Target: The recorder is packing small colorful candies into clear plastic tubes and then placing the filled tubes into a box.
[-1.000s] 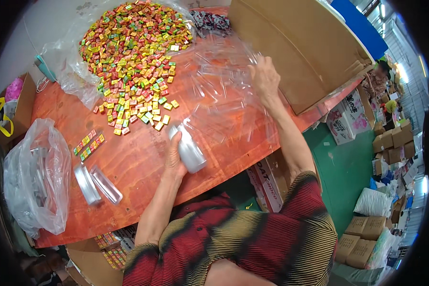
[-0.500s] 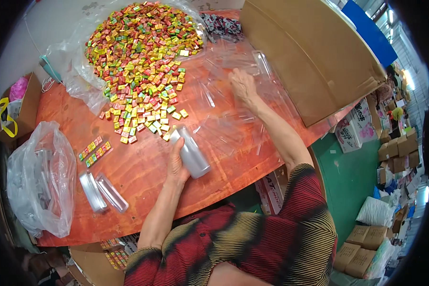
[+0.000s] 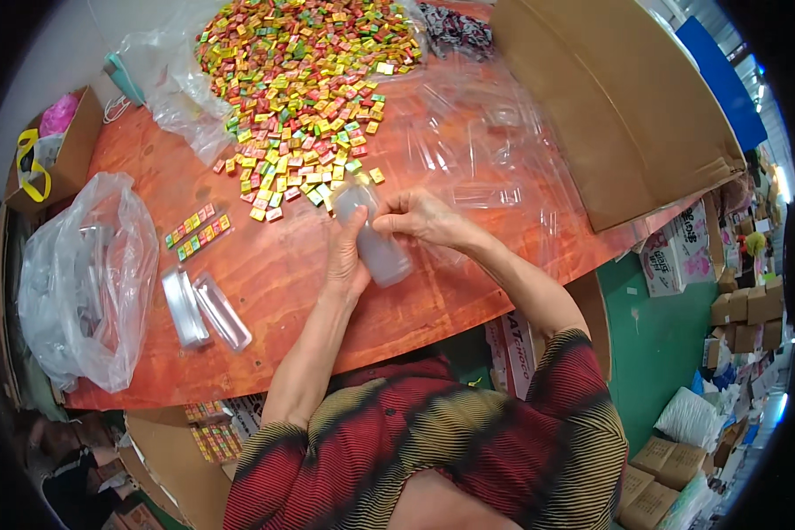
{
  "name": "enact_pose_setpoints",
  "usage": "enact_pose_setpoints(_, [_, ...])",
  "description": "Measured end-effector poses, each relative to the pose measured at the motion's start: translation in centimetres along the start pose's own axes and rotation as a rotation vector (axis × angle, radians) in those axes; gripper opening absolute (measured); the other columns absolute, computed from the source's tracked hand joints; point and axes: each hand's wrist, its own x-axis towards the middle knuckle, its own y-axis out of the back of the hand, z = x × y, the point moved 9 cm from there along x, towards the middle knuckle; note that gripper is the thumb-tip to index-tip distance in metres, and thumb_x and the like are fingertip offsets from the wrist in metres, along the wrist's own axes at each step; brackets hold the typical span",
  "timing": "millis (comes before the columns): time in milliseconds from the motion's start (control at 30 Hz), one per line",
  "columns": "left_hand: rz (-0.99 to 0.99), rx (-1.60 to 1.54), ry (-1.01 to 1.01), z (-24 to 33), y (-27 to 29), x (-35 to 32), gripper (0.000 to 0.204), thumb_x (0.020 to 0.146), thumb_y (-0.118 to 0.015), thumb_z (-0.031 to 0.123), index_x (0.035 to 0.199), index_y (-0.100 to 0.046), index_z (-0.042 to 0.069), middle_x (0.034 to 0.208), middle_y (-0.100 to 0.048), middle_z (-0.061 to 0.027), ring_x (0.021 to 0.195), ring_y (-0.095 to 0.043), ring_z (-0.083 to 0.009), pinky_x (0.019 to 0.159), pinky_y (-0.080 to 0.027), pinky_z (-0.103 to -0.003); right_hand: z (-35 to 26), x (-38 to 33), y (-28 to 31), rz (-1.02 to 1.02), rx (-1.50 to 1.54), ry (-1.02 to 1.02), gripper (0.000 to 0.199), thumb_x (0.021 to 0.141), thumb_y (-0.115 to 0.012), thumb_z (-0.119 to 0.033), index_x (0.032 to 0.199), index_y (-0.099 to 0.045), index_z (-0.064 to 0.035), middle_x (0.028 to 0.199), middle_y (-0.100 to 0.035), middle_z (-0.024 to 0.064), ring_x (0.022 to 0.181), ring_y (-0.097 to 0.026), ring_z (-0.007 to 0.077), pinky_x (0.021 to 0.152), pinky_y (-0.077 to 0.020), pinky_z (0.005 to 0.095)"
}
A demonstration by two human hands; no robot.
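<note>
Gripping clear plastic trays [image 3: 387,258] over the table [image 3: 278,291] in our left hand [image 3: 348,262], right hand [image 3: 424,218] at their edge, pinch unclear, we have two candy rows [image 3: 204,237] lined up, the candy heap [image 3: 305,88] left loose.

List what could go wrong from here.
The clear plastic bundle could slip or spread apart, since the left hand grips it while the right hand works at its side.

Its far end is close to the loose wrapped pieces, so a push that way might scatter some.

The plastic bag sits close to the table's near edge, so a bump might send it over.
</note>
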Motion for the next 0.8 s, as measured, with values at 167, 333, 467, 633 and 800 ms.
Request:
enact_pose_setpoints(167, [-0.104,0.048,0.013,-0.2,0.0,-0.7,0.034,0.07,-0.061,0.02,0.095,-0.042,0.007,0.079,-0.05,-0.0031,0.065,-0.051,-0.0122,0.056,-0.046,-0.027,1.5,0.0,-0.6,-0.072,0.067,-0.11,0.014,0.075,-0.056,-0.018,0.073,-0.055,-0.004,0.06,-0.05,-0.0018,0.048,-0.045,0.0043,0.044,-0.0366,0.0173])
enact_pose_setpoints(333, [-0.094,-0.018,0.16,-1.8,2.0,-0.8,0.043,0.068,-0.061,0.024,0.1,-0.041,0.003,0.08,-0.053,-0.0066,0.069,-0.054,-0.017,0.061,-0.048,-0.033,1.5,-0.4,-1.7,-0.119,0.102,-0.14,0.015,0.076,-0.054,-0.019,0.072,-0.054,-0.0047,0.059,-0.049,-0.0019,0.047,-0.044,0.0044,0.042,-0.0356,0.0178])
enact_pose_setpoints(467, [-0.004,0.005,0.113,-1.0,2.1,-1.6,0.041,0.068,-0.059,0.018,0.102,-0.042,0.003,0.085,-0.053,-0.0073,0.073,-0.054,-0.0175,0.065,-0.048,-0.032,1.8,0.0,-1.5,0.047,-0.091,-0.096,0.016,0.07,-0.047,-0.017,0.064,-0.052,-0.0027,0.057,-0.051,-0.0002,0.049,-0.046,0.0082,0.043,-0.0354,0.0236])
enact_pose_setpoints(633, [-0.027,-0.126,0.172,-2.2,2.9,-1.6,0.041,0.069,-0.06,0.02,0.104,-0.042,0.006,0.09,-0.052,-0.0064,0.078,-0.053,-0.018,0.07,-0.046,-0.033,-1.0,-0.9,-1.4,0.062,-0.381,0.049,0.016,0.071,-0.048,-0.017,0.061,-0.05,-0.0048,0.054,-0.047,-0.0012,0.047,-0.042,0.0096,0.043,-0.0328,0.0264])
enact_pose_setpoints(800, [0.02,-0.151,0.115,-1.6,2.6,-1.9,0.048,0.071,-0.062,0.022,0.11,-0.038,0.009,0.095,-0.05,-0.0028,0.084,-0.05,-0.0168,0.076,-0.043,-0.032,-5.8,-3.4,-2.6,0.461,-1.128,0.389,0.017,0.068,-0.049,-0.018,0.06,-0.046,-0.0034,0.053,-0.05,0.0141,0.052,-0.053,0.0286,0.042,-0.0382,0.0387])
